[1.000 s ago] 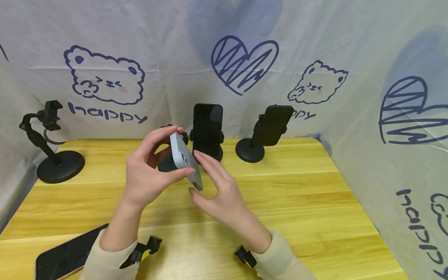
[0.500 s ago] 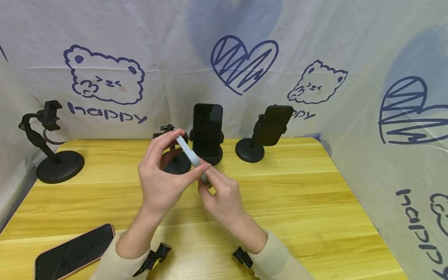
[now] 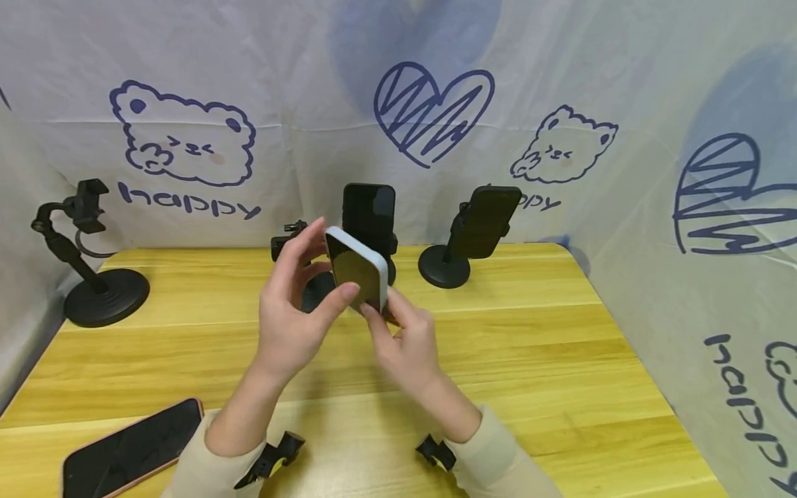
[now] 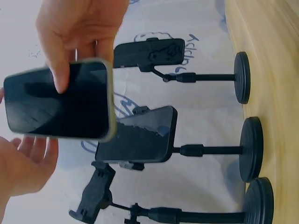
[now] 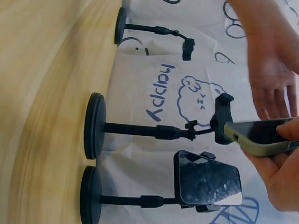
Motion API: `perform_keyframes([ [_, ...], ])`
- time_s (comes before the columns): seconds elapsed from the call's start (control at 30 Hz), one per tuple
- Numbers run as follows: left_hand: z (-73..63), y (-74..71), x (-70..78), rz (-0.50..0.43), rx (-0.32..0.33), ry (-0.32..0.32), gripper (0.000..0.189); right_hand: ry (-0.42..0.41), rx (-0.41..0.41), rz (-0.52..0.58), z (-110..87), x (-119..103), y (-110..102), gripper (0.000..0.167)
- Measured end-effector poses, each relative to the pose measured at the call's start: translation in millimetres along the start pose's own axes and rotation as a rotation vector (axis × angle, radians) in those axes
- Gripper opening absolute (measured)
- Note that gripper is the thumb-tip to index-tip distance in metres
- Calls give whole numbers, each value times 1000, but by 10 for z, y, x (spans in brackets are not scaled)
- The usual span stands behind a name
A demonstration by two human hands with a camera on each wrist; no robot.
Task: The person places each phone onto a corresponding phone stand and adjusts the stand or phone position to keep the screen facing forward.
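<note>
Above the table, my right hand pinches a smartphone in a pale blue case, its thumb on the dark screen and its fingers behind. The left wrist view shows that thumb pressed on the glass near one end of the phone. My left hand is spread loosely around the other side, thumb overlapping the screen in the head view and fingers straight along the edge. Just behind the hands stands an empty black phone stand, its clamp bare; the head view hides much of it.
Two more stands carry a dark phone in the middle and a dark phone at right. At far left is another bare stand. A pink-edged phone lies on the wooden table at front left. Printed cloth hangs behind.
The phone has turned from showing its back, through edge-on, to showing its screen. My right hand has taken hold of it; my left hand has loosened and shifted right.
</note>
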State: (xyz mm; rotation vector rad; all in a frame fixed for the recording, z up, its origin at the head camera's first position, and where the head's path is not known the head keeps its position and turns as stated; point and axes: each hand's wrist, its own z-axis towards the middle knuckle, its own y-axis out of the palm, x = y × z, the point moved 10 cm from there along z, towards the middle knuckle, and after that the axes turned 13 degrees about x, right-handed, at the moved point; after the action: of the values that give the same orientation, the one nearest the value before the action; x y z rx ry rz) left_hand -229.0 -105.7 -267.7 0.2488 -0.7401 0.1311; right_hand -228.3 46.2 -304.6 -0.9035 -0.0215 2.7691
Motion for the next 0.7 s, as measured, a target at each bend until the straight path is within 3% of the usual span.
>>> perform_keyframes([
  [0.1, 13, 11, -48, 6, -47, -21, 60, 93, 8, 49, 32, 65, -33, 18],
  [0.4, 16, 0, -181, 91, -106, -86, 47, 268, -13, 162, 90, 168, -87, 25],
  [0.7, 16, -27, -164, 118, -64, -59, 45, 396, -63, 233, 84, 248, -52, 31],
])
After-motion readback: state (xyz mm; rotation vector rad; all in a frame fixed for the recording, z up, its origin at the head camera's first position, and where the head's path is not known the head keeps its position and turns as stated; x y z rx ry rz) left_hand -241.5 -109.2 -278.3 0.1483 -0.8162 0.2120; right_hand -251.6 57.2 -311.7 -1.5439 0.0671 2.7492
